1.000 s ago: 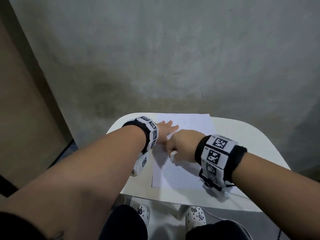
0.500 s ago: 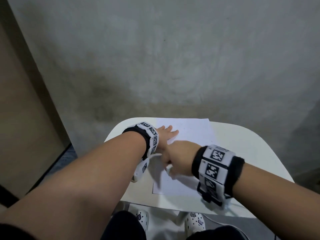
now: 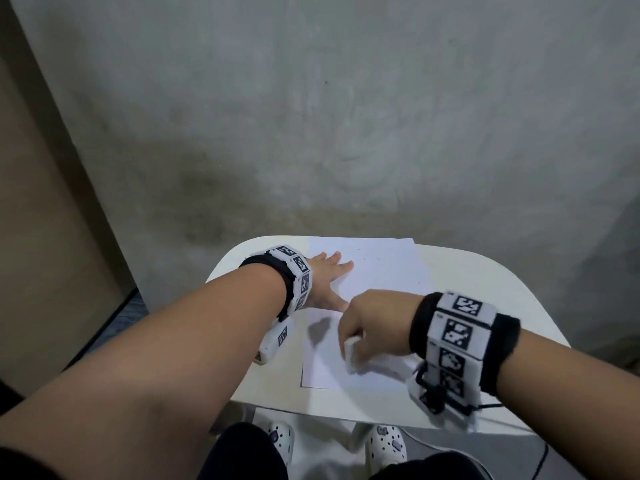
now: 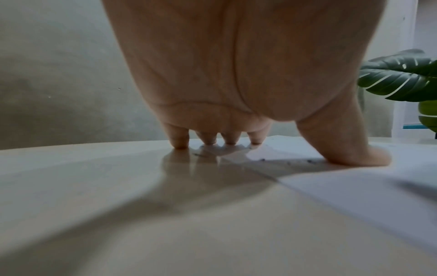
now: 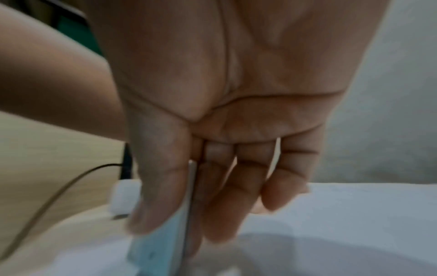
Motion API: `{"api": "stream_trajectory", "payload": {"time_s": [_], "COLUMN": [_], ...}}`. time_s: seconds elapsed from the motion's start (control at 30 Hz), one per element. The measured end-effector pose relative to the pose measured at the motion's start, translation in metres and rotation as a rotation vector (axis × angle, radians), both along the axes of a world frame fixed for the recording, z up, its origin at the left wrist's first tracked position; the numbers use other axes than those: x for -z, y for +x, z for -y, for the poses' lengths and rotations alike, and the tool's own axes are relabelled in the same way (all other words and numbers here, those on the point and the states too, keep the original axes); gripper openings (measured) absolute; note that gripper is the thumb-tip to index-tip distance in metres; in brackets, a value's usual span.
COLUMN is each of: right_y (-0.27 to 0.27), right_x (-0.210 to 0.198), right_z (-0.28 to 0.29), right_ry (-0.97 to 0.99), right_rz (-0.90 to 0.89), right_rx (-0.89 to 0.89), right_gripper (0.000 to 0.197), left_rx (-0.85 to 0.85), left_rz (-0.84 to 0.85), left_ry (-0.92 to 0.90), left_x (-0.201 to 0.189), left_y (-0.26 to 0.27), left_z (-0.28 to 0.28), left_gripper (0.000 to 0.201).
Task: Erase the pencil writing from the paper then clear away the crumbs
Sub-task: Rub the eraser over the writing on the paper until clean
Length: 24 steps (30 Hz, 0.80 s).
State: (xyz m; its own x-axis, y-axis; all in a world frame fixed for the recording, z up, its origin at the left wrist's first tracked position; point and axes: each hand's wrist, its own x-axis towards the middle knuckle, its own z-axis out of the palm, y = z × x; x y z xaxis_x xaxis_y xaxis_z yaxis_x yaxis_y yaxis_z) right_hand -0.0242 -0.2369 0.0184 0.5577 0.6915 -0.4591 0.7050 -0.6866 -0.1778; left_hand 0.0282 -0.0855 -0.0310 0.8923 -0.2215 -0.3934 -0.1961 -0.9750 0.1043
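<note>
A white sheet of paper point(image 3: 377, 271) lies on the small cream table point(image 3: 485, 289). My left hand point(image 3: 325, 275) presses flat on the paper's far left part, fingers spread and straight; the left wrist view shows its fingertips point(image 4: 208, 140) and thumb on the sheet point(image 4: 354, 186), with dark crumbs point(image 4: 262, 159) near them. My right hand point(image 3: 367, 323) pinches a pale blue-white eraser point(image 3: 351, 353) between thumb and fingers, its tip down on the paper's near part. In the right wrist view the eraser point(image 5: 163, 248) shows beneath the thumb. A few faint marks remain on the far half.
A grey concrete wall point(image 3: 346, 116) rises right behind the table. A brown panel point(image 3: 41, 220) stands at left. A green plant point(image 4: 402, 78) is off to the right. My knees and white shoes point(image 3: 384, 445) are under the table's near edge, beside a cable point(image 3: 540, 459).
My right hand has drawn the eraser toward me across the paper, from beside the left hand to the sheet's near part. The left hand stays pressed in place.
</note>
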Motion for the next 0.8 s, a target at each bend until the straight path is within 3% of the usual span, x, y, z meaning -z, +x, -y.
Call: {"api": "stream_trajectory", "payload": {"time_s": [0.17, 0.4, 0.57, 0.7, 0.8], "right_y": [0.056, 0.127, 0.130, 0.129, 0.121], "right_x": [-0.005, -0.017, -0.012, -0.011, -0.017], "right_z": [0.066, 0.151, 0.167, 0.150, 0.124], "right_ry": [0.265, 0.022, -0.150, -0.383, -0.304], "right_rz": [0.145, 0.421, 0.393, 0.308, 0.397], "right_rx": [0.380, 0.685, 0.687, 0.581, 0.533], "right_gripper": [0.010, 0.019, 0.009, 0.046, 0.050], "left_rx": [0.011, 0.024, 0.035, 0.033, 0.029], "left_rz": [0.017, -0.028, -0.043, -0.057, -0.071], "left_ry": [0.009, -0.012, 0.006, 0.010, 0.014], "left_x": [-0.002, -0.006, -0.004, -0.004, -0.003], "left_y": [-0.005, -0.005, -0.001, 0.002, 0.002], "left_z": [-0.001, -0.004, -0.006, -0.006, -0.005], "left_gripper": [0.091, 0.092, 0.093, 0.093, 0.094]}}
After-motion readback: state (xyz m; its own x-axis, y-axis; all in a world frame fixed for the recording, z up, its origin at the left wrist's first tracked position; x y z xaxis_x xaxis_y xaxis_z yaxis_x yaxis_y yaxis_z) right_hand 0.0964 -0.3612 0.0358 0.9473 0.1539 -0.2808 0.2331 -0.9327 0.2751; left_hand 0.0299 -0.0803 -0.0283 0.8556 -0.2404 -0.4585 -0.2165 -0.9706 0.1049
